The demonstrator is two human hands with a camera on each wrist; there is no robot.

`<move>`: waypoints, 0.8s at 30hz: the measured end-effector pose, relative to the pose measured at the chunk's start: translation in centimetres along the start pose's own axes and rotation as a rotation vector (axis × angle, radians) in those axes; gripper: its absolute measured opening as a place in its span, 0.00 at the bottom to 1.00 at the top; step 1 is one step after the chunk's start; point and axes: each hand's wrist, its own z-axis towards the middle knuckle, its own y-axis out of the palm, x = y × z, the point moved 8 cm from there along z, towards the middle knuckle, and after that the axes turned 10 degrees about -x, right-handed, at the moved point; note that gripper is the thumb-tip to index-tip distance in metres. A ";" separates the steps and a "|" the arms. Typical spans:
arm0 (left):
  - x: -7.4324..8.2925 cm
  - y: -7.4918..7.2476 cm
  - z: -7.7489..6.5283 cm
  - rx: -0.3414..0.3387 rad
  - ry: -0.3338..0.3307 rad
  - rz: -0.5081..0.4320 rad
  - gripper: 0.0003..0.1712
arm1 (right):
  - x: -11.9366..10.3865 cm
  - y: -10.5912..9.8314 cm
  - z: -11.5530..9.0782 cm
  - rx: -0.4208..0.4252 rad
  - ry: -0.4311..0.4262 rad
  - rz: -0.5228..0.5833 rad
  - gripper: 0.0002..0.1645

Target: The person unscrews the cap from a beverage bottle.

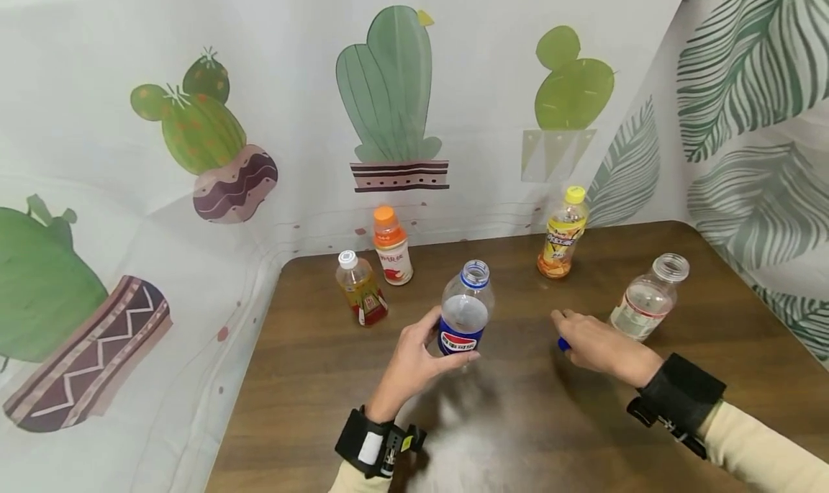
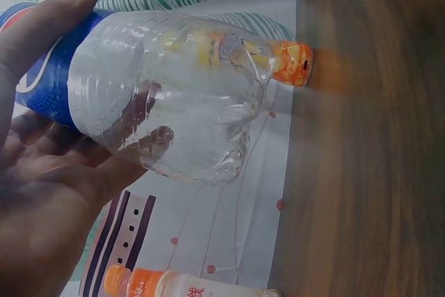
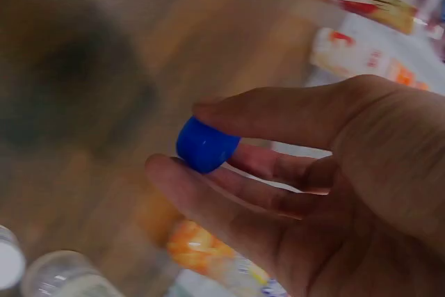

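My left hand (image 1: 417,356) grips a clear plastic bottle (image 1: 465,311) with a blue Pepsi-style label around its lower part. Its mouth is uncapped, with a blue ring at the neck. In the left wrist view the bottle base (image 2: 215,102) hangs above the wooden surface. Between thumb and fingertips, my right hand (image 1: 592,342) pinches a blue bottle cap (image 3: 207,145), low over the table's right half. Just right of that hand stands an open clear jar-like bottle (image 1: 650,299) with a pale label, its lower part partly behind the wrist.
Along the back stand a white-capped amber drink bottle (image 1: 361,290), an orange-capped bottle (image 1: 393,252) and a yellow-capped bottle (image 1: 562,235) with orange contents. The brown wooden table (image 1: 311,421) meets a cactus-print cloth (image 1: 291,104) behind it and at its sides.
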 end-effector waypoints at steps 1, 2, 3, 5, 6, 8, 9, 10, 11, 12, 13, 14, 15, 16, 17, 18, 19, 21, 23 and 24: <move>-0.1 -0.1 0.0 0.001 -0.003 -0.006 0.35 | 0.3 0.6 0.1 -0.020 0.012 -0.001 0.33; -0.1 -0.1 0.0 0.001 -0.006 -0.008 0.35 | 0.7 1.1 0.2 -0.040 0.023 -0.001 0.34; -0.1 -0.1 0.0 -0.001 -0.007 -0.011 0.35 | 0.9 1.6 0.3 -0.054 0.029 -0.001 0.35; -0.2 -0.1 0.1 -0.005 -0.011 -0.018 0.36 | 1.2 2.4 0.4 -0.072 0.035 0.004 0.34; -0.2 -0.1 0.2 -0.005 -0.012 -0.023 0.36 | 1.3 2.7 0.4 -0.076 0.036 0.004 0.34; -0.3 0.0 0.3 -0.006 -0.015 -0.031 0.37 | 1.4 3.2 0.5 -0.072 0.030 0.002 0.33; -0.3 0.1 0.4 -0.005 -0.018 -0.034 0.37 | 1.5 3.4 0.4 -0.066 0.026 -0.003 0.33; -0.4 0.2 0.5 -0.006 -0.022 -0.036 0.37 | 1.5 3.5 0.4 -0.059 0.023 -0.007 0.33; -0.4 0.3 0.5 -0.010 -0.023 -0.039 0.38 | 1.6 3.7 0.4 -0.050 0.018 -0.015 0.33; -0.5 0.4 0.6 -0.013 -0.026 -0.040 0.38 | 1.7 3.8 0.4 -0.043 0.014 -0.017 0.32; -0.5 0.4 0.6 -0.016 -0.028 -0.039 0.38 | 1.7 4.0 0.4 -0.038 0.010 -0.023 0.32; -0.6 0.5 0.6 -0.019 -0.029 -0.039 0.38 | 1.7 4.1 0.4 -0.032 0.006 -0.028 0.31; -0.6 0.5 0.7 -0.021 -0.032 -0.035 0.38 | 1.7 4.2 0.5 -0.028 0.004 -0.033 0.30; -0.7 0.6 0.7 -0.024 -0.032 -0.033 0.37 | 1.7 4.3 0.5 -0.025 0.003 -0.034 0.29; -0.7 0.6 0.7 -0.026 -0.031 -0.029 0.37 | 1.7 4.4 0.5 -0.021 0.001 -0.037 0.28; -0.8 0.6 0.7 -0.026 -0.031 -0.025 0.37 | 1.7 4.5 0.5 -0.017 0.001 -0.038 0.27; -0.8 0.6 0.7 -0.025 -0.029 -0.021 0.37 | 1.6 4.5 0.5 -0.011 0.001 -0.043 0.27; -0.9 0.6 0.8 -0.024 -0.028 -0.010 0.37 | 1.6 4.6 0.6 -0.001 0.002 -0.048 0.25; -0.9 0.6 0.8 -0.024 -0.025 -0.003 0.37 | 1.5 4.6 0.5 0.008 0.002 -0.056 0.25; -0.9 0.6 0.8 -0.022 -0.020 -0.001 0.37 | 1.5 4.6 0.5 0.005 0.007 -0.054 0.25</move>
